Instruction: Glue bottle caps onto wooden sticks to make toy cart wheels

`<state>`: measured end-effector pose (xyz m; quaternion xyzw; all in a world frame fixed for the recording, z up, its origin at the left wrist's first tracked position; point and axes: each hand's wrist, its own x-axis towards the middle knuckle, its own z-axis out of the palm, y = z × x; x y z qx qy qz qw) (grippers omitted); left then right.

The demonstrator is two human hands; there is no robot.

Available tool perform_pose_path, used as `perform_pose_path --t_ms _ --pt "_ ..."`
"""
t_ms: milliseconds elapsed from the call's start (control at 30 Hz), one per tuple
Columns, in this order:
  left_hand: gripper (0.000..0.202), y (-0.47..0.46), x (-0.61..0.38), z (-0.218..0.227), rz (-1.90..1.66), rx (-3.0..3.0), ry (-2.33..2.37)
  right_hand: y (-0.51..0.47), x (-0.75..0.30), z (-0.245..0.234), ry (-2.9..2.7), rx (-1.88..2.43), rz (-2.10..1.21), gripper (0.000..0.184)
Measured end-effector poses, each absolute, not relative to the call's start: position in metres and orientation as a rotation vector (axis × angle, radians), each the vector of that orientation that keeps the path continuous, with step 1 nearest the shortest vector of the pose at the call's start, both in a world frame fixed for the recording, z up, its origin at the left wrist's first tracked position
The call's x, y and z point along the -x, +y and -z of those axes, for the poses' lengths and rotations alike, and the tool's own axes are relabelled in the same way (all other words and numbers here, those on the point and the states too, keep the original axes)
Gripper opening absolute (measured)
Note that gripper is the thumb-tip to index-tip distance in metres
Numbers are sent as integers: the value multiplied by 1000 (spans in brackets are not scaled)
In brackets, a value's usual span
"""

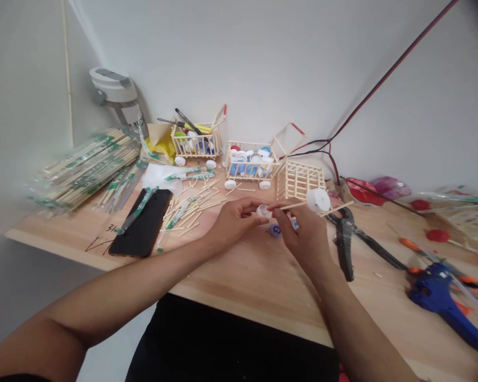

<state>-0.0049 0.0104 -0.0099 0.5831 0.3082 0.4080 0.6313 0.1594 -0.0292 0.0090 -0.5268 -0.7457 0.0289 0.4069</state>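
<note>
Left hand (236, 217) pinched a pale bottle cap (264, 211) as the right hand (304, 229) gripped a thin wooden stick (292, 206)

The cap sat between the two hands, above the table (239, 286), and fingers covered enough of its rim that I couldn't tell whether the stick's near end touched it. The stick's far end ran to a white cap (318, 200), which blocked part of the stick-built cart (305, 178) behind; how that cart rested was hard to make out. A blue cap (275, 230) lay just below the fingertips, with another bluish piece mostly hidden under the right hand. Farther back, a wheeled cart (249, 162) held caps so jumbled I couldn't count them. A wrapper strip (141, 209) lay across the black phone (137, 233). Off to the right, the blue glue gun (438, 297) was cut off by the edge of view.
</note>
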Motion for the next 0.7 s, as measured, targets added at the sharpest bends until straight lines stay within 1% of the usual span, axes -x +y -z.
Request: perform_pose_path --t_ms 367,533,700 --pt "36 5 6 10 -928 -1431 662 -27 -162 -6 -1819 1387 -115 21" --pt "37 6 6 10 -967 -1500 723 -26 -164 -3 -1831 1396 -67 22" --pt "40 6 7 11 -993 -1549 764 -25 -164 -3 -1837 1425 -49 27"
